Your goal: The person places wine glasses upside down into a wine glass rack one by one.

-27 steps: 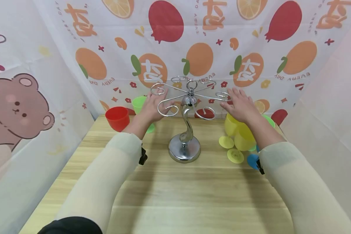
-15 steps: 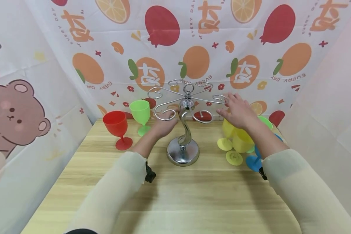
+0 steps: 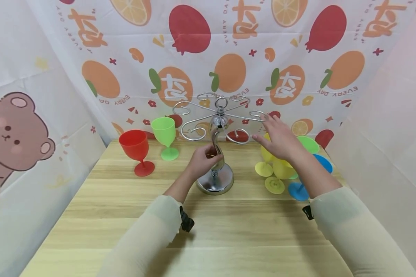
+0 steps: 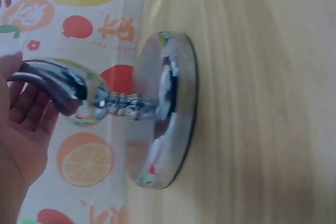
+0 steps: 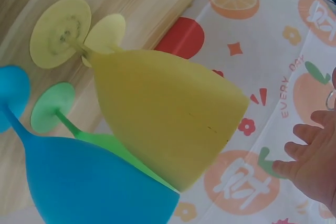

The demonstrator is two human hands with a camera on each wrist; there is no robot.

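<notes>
A chrome goblet rack [image 3: 215,184] with curled wire arms stands upright on the wooden table. My left hand [image 3: 199,164] is at its curved stem, the thumb in front and the fingers behind. The left wrist view shows the fingers partly round the stem [image 4: 86,90] above the round base [image 4: 181,108]. My right hand [image 3: 280,141] holds its fingers out, the tips close to a curled arm [image 3: 258,115] on the rack's right side; whether they touch it I cannot tell. Nothing is gripped in that hand.
Below the right forearm stand yellow goblets [image 5: 163,103], a blue goblet [image 5: 94,177] and a green goblet [image 5: 55,108]. A red goblet [image 3: 135,146] and a green goblet [image 3: 164,132] stand at the back left. A fruit-print cloth [image 3: 225,34] hangs behind the table.
My left hand has come from beside the rack's left wire arms down and towards the stem and now holds it. The right hand has stayed near the right wire arm.
</notes>
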